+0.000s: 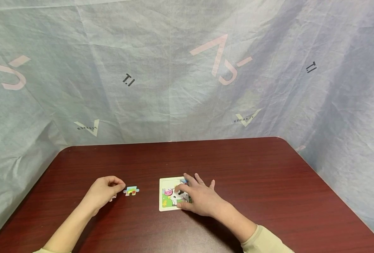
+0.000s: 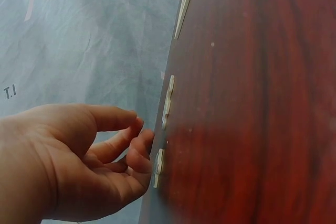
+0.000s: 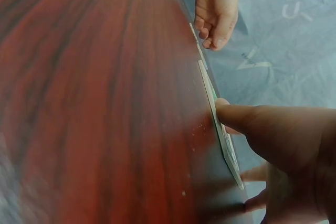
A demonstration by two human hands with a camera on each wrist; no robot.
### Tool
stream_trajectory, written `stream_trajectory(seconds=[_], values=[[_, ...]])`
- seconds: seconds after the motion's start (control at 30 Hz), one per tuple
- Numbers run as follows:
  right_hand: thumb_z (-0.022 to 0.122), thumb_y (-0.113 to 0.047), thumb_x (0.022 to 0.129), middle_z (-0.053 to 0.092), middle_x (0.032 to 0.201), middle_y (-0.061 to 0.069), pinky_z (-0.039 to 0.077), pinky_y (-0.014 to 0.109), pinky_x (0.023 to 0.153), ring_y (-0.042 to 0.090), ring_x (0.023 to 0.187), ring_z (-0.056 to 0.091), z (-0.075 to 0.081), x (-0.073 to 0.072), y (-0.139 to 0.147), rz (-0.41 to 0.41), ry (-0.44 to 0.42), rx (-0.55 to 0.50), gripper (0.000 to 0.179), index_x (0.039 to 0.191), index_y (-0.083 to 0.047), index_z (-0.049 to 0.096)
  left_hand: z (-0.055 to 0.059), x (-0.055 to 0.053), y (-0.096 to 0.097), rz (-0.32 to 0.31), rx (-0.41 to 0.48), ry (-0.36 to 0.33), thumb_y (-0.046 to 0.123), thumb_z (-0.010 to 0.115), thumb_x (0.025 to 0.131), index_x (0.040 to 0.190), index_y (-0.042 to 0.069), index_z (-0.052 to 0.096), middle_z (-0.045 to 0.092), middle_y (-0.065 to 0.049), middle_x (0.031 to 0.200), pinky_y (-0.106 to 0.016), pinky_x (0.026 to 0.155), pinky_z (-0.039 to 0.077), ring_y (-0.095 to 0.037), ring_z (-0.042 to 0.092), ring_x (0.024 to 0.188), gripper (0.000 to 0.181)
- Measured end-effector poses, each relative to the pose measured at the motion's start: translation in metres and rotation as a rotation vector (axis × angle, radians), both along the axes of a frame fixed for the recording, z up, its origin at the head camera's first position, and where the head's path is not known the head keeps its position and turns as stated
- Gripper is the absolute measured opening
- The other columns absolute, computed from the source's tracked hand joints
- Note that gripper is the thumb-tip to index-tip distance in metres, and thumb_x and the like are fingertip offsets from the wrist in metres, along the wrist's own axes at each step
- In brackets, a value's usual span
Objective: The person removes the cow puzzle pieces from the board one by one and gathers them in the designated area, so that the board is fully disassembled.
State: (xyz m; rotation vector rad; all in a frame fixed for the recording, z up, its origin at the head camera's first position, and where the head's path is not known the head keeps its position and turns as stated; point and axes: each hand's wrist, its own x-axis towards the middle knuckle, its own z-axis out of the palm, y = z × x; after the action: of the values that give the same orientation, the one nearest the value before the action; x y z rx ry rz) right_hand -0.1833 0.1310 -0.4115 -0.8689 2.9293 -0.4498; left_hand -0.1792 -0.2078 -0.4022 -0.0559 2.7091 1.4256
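A person's right hand [image 1: 201,197], fingers spread wide, touches a square, white-framed cow puzzle [image 1: 173,198] on the dark-red, wood-grained worktop [image 1: 263,172]; the left hand [image 1: 102,193] — fingers loosely curled — is beside a multicoloured jigsaw piece [image 1: 131,188].

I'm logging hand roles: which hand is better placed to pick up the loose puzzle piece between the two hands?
Probably the left. The left hand is close beside the loose puzzle piece, while the right hand is farther off, reaching over the puzzle board.
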Motion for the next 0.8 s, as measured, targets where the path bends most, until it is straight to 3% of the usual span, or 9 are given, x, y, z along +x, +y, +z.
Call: stream_trajectory(seconds=[0.23,0.5,0.8], values=[[0.071,-0.045,0.094,0.037,0.149,0.012,0.025,0.087,0.088,0.043,0.143,0.033,0.004,0.000,0.003,0.028,-0.004,0.002,0.035,0.126,-0.036,0.060,0.002,0.001,0.005,-0.017,0.015,0.009,0.014,0.065,0.097,0.103,0.001,0.070,0.061,-0.004,0.088,-0.028,0.057,0.043,-0.017,0.051,0.068,0.015],[0.065,-0.035,0.100,0.031,0.157,0.010,0.022,0.085,0.095,0.038,0.146,0.029,0.011,-0.001,0.012,0.070,-0.097,0.011,0.035,0.133,-0.041,0.060,0.005,0.001,0.011,-0.058,-0.002,-0.001,0.016,0.064,0.099,0.107,0.002,0.069,0.063,-0.005,0.098,-0.036,0.070,0.042,-0.020,0.052,0.085,0.017],[0.068,-0.038,0.097,0.038,0.153,0.008,0.030,0.081,0.094,0.036,0.142,0.038,0.011,-0.003,0.012,0.066,-0.033,0.064,0.040,0.135,-0.043,0.057,0.005,0.001,0.022,-0.089,0.044,0.022,0.015,0.066,0.097,0.104,0.002,0.070,0.068,-0.004,0.091,-0.034,0.069,0.044,-0.020,0.056,0.084,0.015]])
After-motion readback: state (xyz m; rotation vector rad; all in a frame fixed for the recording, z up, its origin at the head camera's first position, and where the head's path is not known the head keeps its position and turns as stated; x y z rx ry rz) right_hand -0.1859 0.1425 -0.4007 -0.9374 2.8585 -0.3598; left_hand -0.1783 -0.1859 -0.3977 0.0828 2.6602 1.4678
